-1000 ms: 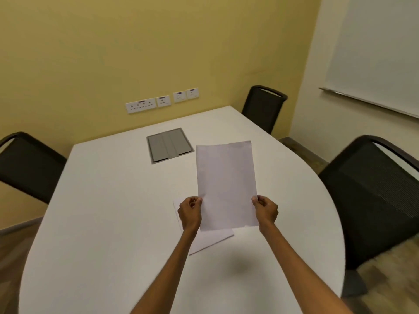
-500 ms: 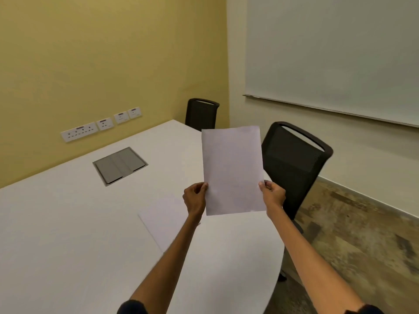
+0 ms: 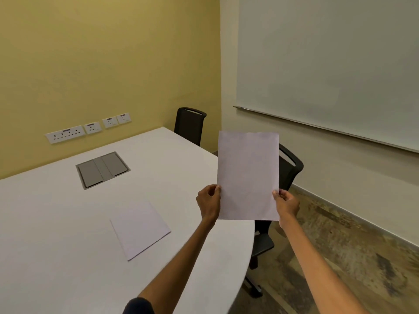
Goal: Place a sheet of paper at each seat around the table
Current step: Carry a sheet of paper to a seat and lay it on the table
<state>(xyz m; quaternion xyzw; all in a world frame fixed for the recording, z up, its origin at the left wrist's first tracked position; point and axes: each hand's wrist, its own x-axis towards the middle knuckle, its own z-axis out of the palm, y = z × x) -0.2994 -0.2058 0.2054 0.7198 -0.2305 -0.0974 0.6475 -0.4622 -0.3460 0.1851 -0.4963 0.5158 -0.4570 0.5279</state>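
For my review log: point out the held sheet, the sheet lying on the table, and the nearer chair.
held sheet [image 3: 248,175], head view, middle of the page.
sheet lying on the table [image 3: 140,228], head view, centre of the page.
nearer chair [image 3: 291,165], head view, top of the backrest.

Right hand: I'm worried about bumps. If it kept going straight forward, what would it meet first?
Probably the near black chair, whose backrest sits just beyond the right hand and the held sheet; depth is unclear.
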